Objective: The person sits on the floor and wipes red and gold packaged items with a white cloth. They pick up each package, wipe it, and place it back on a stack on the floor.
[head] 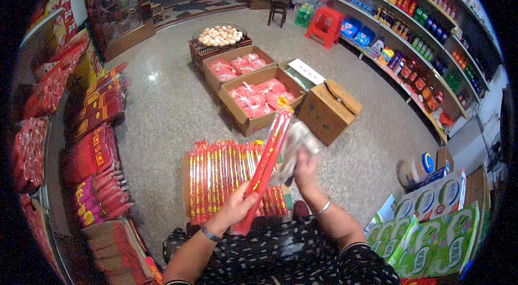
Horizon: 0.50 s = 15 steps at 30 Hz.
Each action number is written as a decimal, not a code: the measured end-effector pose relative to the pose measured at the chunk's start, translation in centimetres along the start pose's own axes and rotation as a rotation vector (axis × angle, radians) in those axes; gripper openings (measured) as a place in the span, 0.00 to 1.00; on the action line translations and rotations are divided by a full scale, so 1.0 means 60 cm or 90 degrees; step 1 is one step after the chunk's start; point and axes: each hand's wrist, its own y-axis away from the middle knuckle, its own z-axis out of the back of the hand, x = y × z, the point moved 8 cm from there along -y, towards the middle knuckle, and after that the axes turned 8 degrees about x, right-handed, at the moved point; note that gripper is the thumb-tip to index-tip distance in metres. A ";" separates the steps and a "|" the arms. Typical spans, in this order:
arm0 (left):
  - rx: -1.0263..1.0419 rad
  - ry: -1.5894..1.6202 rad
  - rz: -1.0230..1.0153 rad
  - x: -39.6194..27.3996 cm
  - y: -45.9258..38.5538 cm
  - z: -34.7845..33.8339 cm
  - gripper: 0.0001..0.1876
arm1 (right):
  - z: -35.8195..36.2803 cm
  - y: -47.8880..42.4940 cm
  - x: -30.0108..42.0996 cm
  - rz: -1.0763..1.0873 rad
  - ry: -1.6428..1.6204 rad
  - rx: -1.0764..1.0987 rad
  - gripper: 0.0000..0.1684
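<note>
My left hand (238, 206) grips the lower part of a long red plastic-wrapped package (267, 159), which slants up and away with a yellow ornament at its far end. In my right hand (305, 167) is a whitish cloth (301, 137), blurred, beside the upper part of that package. Below and left of the held package, similar red and gold wrapped sticks (222, 179) lie side by side in a low carton. The held package and my left hand cover some of the sticks.
Ahead stand open cartons (240, 125) of pink bags, a brown cardboard box (330, 113) and a basket of eggs (220, 36). Red packages (97, 147) line the left side. Bottle shelves (404, 38) and a red stool (325, 28) are right; green tissue packs (437, 240) sit nearby.
</note>
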 end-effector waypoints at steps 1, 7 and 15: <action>-0.031 0.001 -0.007 0.004 0.000 0.009 0.21 | -0.038 0.024 0.016 0.012 -0.010 0.106 0.14; -0.195 -0.122 -0.091 0.005 -0.001 0.049 0.29 | -0.169 0.126 0.080 0.382 0.328 0.377 0.24; 0.001 0.031 0.134 0.068 0.027 -0.026 0.24 | -0.032 -0.056 0.026 0.234 0.378 -0.004 0.15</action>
